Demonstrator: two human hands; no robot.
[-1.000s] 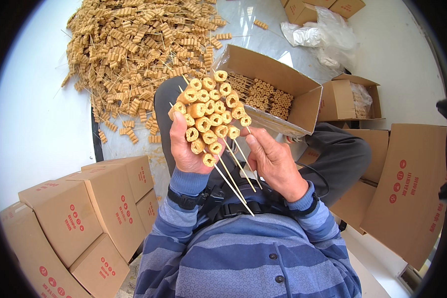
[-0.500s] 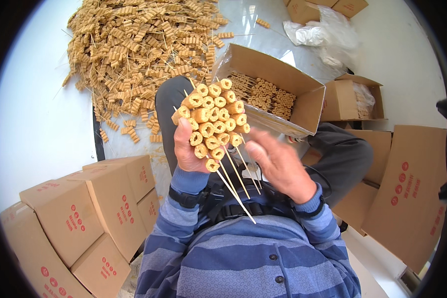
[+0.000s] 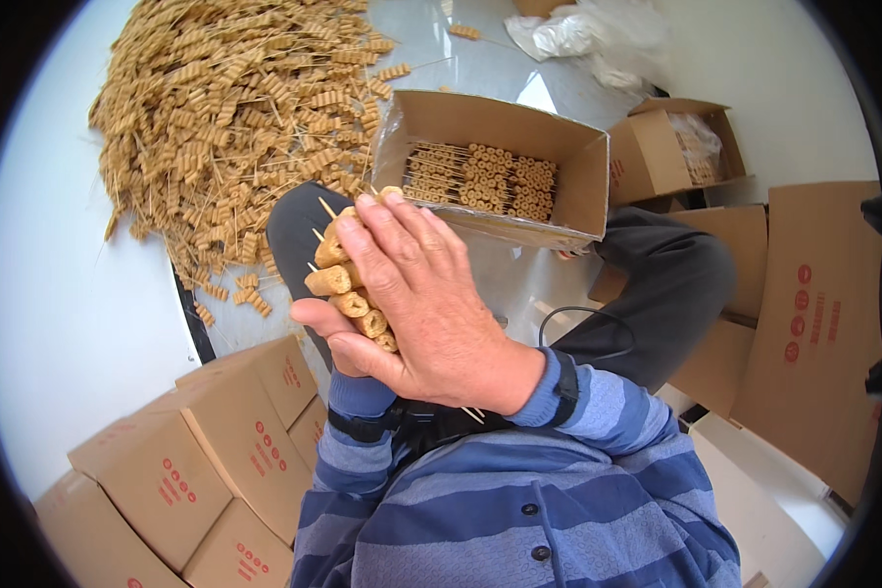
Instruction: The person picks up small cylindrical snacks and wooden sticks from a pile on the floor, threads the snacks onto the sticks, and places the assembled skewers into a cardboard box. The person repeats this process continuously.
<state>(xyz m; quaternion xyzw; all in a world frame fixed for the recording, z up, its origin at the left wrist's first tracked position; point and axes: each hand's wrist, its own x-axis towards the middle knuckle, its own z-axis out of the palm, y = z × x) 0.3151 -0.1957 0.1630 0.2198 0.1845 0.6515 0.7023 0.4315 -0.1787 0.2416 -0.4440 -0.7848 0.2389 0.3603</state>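
A bundle of skewers strung with golden-brown, ring-shaped pieces is gripped in my left hand. That hand is mostly hidden, with only its thumb showing at the side of the bundle. Flat across the ends of the pieces lies my right hand, its fingers stretched out and covering most of the bundle. Several stick tips poke out at the upper left, and a few stick ends show below my right wrist. Just beyond my hands stands an open cardboard box holding packed rows of similar skewers.
A large heap of loose skewers covers the floor at the far left. Closed cartons stack at the near left. At the right are an open carton and large cardboard pieces. Clear plastic bags lie at the back.
My right hand has moved left and come down flat onto the bundle, hiding much of it. The bundle and left hand sit lower and further left. The view has shifted somewhat.
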